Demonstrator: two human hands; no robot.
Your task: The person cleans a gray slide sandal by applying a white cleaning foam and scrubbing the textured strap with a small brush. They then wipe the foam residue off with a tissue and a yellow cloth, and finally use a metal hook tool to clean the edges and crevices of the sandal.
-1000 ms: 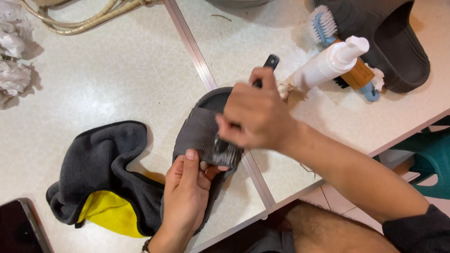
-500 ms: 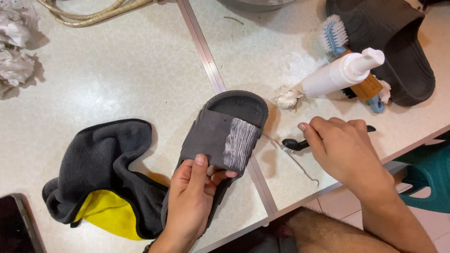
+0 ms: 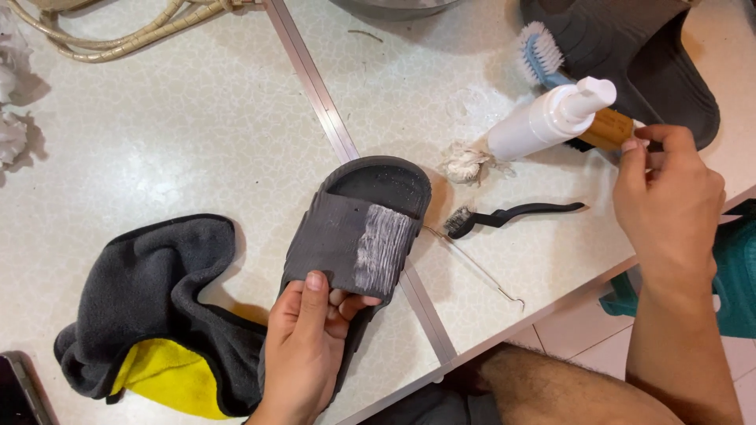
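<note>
Pale speckled surface, split by a metal seam strip running diagonally.

Left hand: grip closed on the heel end of a dark grey slide sandal — thumb on top of the strap, fingers curled under its near edge. Sandal lies flat, toe pointing away from the grip, across the seam strip. White foam streaks cover the right part of the strap, just beyond the fingertips.

Right hand: raised over the surface edge, fingers drawn in narrow, fingertips touching the wooden-handled brush — whether it is actually pinched, cannot tell. White pump bottle lies on its side just left of this grip, against the brush.

Between the two grips: small black detail brush lying free, bristle end toward the sandal, and a thin wire hook beside it. Crumpled white wad near the bottle base.

Left of the left grip: grey cloth with yellow lining, bunched. Beyond the right grip: second dark sandal, blue-and-white brush against it.
</note>
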